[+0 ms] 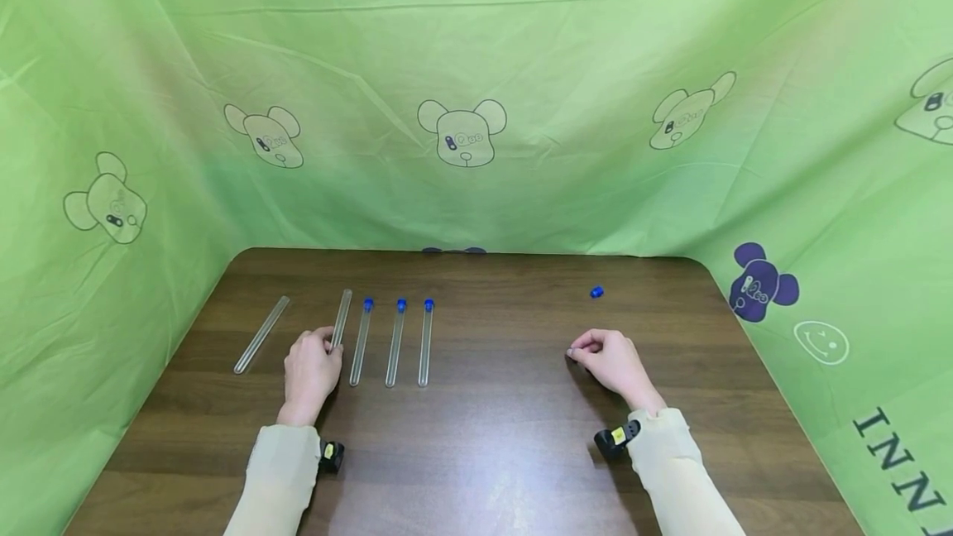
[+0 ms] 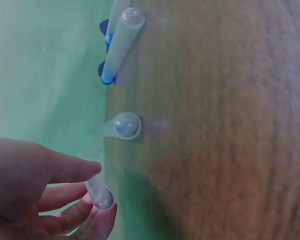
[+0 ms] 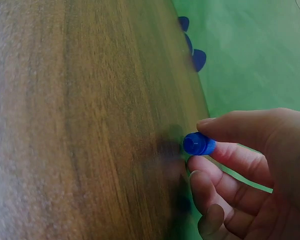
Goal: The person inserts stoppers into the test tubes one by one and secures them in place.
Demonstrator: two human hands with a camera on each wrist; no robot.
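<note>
My left hand [image 1: 308,370] grips a clear test tube [image 1: 342,314] with no cap on its far end. In the left wrist view the thumb and fingers close round this tube, its rounded bottom showing between them. Toward the right side of the table, my right hand [image 1: 616,364] pinches a small blue cap [image 3: 197,144] between thumb and index finger. The cap's ridged side and narrower plug show in the right wrist view. To the right of the left hand lie three tubes with blue caps, the nearest being a capped tube [image 1: 361,347].
Another uncapped test tube [image 1: 260,336] lies slanted left of the left hand. A loose blue cap [image 1: 596,292] sits beyond the right hand, close to the back edge of the wooden table [image 1: 506,428]. Green cloth [image 1: 566,197] hangs round the back and sides.
</note>
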